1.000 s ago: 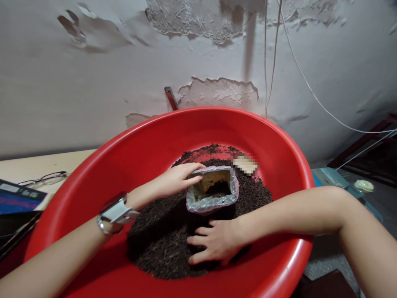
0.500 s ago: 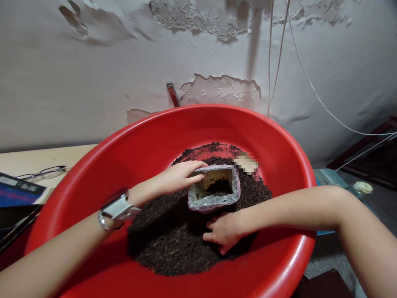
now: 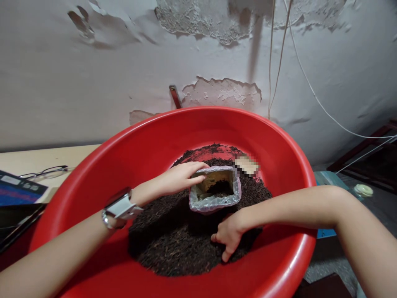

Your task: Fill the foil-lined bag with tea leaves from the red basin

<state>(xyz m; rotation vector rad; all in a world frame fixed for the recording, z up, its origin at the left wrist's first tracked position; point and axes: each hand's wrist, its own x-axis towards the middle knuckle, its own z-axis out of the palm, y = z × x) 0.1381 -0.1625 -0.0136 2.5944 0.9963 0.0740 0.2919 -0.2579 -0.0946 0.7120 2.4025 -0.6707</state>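
Note:
A box lined with clear plastic (image 3: 214, 203) stands in the pile of dark dry shreds, which look like loose tea leaves (image 3: 173, 252). A small heap of the same leaves lies inside it. My left hand (image 3: 181, 176) is closed on the box's left rim, with the thumb inside the opening. In front of the box, my right hand (image 3: 231, 234) reaches down into the leaves. Its thumb and index finger are apart, and the other fingertips are partly hidden by the hand and the leaves.
A large red basin (image 3: 89, 174) surrounds the leaves. Behind the box lies a pale, pixelated piece (image 3: 246, 164). Eyeglasses (image 3: 46, 171) and a blue book (image 3: 20, 190) lie on the table at left. White cords (image 3: 310, 85) hang before the peeling wall.
My right hand has shifted slightly right and towards me in the leaves, and its fingers bend further down. My left hand stays on the box rim. The view has tilted a little.

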